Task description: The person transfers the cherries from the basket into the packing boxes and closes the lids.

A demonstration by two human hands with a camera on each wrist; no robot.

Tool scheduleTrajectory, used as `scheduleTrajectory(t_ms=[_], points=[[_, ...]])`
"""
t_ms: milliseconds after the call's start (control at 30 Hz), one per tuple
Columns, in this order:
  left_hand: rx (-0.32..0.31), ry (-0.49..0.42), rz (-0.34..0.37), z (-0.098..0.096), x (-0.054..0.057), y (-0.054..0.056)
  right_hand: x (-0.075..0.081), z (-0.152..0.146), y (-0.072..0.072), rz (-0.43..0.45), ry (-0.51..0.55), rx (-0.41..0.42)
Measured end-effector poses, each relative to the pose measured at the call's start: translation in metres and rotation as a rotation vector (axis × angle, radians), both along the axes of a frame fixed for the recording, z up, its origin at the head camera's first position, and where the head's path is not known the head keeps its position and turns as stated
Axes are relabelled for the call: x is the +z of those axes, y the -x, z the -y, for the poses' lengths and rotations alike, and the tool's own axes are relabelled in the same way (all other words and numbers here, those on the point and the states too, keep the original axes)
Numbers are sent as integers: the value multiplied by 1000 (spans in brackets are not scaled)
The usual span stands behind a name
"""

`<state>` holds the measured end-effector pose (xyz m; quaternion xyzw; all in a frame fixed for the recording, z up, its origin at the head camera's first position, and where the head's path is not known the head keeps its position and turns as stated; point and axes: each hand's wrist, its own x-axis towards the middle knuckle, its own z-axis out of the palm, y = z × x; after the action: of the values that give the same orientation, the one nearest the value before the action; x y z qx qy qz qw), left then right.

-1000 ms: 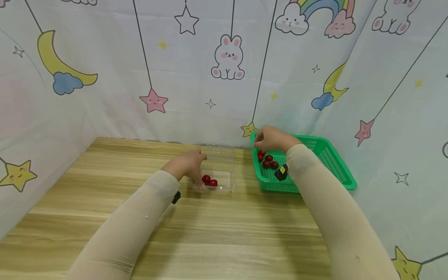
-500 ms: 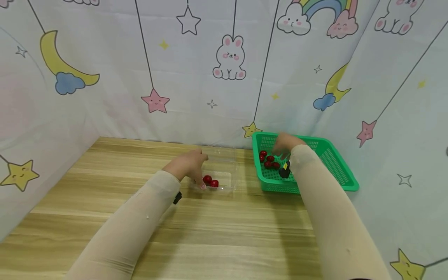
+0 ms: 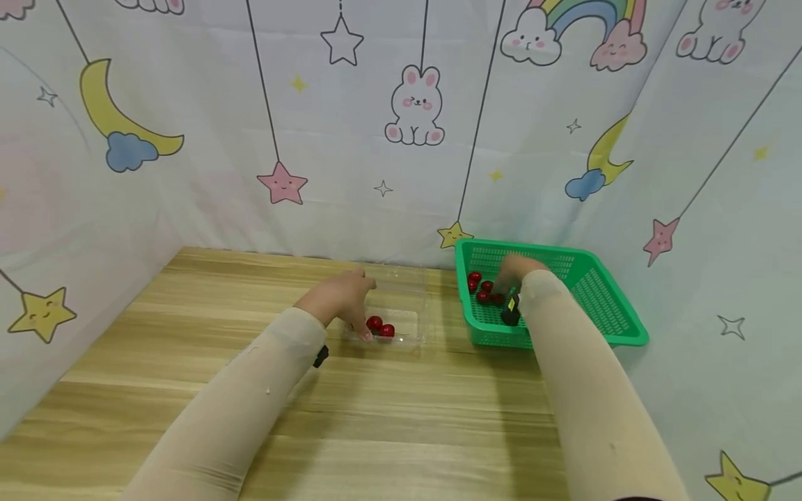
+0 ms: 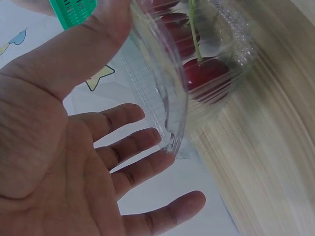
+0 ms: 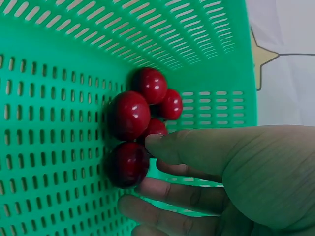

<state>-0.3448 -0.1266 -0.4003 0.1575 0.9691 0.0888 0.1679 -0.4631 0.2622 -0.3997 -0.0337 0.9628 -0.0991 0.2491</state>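
A clear plastic clamshell box (image 3: 410,323), lid raised at the back, stands on the table with red cherries (image 3: 388,330) inside. At its left side is my left hand (image 3: 338,299), thumb by the front and fingers spread toward the back. In the left wrist view the relaxed fingers (image 4: 147,169) meet the clear wall, and a green stem rises from one cherry (image 4: 206,78). My right hand (image 3: 515,271) reaches down into the green basket (image 3: 614,299). Its thumb and fingertips are right at the nearest dark red cherry (image 5: 129,164), with several more cherries (image 5: 129,114) clustered beside it.
The wooden table (image 3: 401,424) runs up to a printed cloth backdrop (image 3: 351,139) behind and at both sides. The basket has slotted walls and stands at the back right, right of the plastic box.
My right hand has moved from above the basket's left rim rightward, then down among the cherries. The left hand stays at the plastic box.
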Motion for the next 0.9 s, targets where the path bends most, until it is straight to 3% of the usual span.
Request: scheduleTrajectory(t_ms=[167,467,900], points=[[-2,2,3,0,0,0,-11,-2,3,30,29,-63],[-8,2,2,0,3,-1,-7,1,-9,-11,-3,-21],[-10,-18,-1,3,2,4,27,7,-14,-34,38,-7]])
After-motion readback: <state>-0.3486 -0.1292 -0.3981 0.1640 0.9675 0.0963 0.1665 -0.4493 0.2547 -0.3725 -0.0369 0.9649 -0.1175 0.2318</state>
